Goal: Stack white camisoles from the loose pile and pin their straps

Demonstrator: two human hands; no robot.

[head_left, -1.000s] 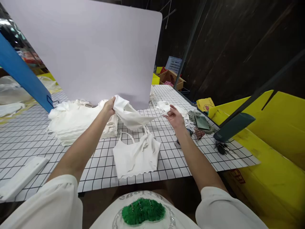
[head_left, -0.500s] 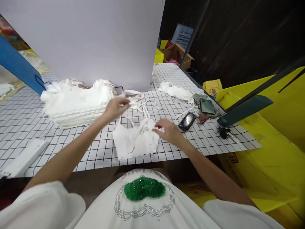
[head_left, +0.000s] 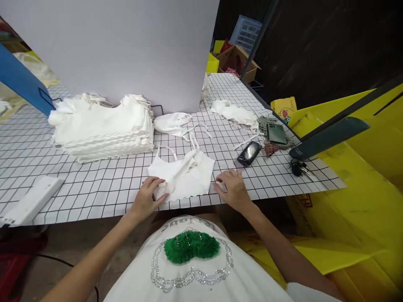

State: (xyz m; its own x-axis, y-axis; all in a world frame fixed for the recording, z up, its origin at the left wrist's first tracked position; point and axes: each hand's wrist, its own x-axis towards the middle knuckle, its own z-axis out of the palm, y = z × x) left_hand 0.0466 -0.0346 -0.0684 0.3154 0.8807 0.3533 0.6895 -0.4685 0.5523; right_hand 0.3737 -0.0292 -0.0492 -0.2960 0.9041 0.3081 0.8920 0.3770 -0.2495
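Note:
A white strappy crop top (head_left: 197, 178) lies on the table in front of me, its thin straps pointing away and its front cloth bunched in folds. At its lower left corner rests my left hand (head_left: 147, 196), thumb and fingers apart and touching the cloth. My right hand (head_left: 232, 188) sits just beside the garment's right edge, fingers loosely curved and apart, nothing visible in them. Behind the top lies another crumpled white garment (head_left: 172, 123). A thick stack of folded white garments (head_left: 103, 128) stands to the left.
The grid-patterned tablecloth (head_left: 119, 184) ends close to my body. On the right are a black phone (head_left: 249, 153), a green phone (head_left: 277, 133), keys (head_left: 299, 167) and another white garment (head_left: 234, 114). A white power strip (head_left: 33, 200) lies left. A grey panel (head_left: 135, 50) rises behind.
My left hand has come down from above the straps to the top's lower left corner. My right hand has let go of the folds and moved right and nearer me.

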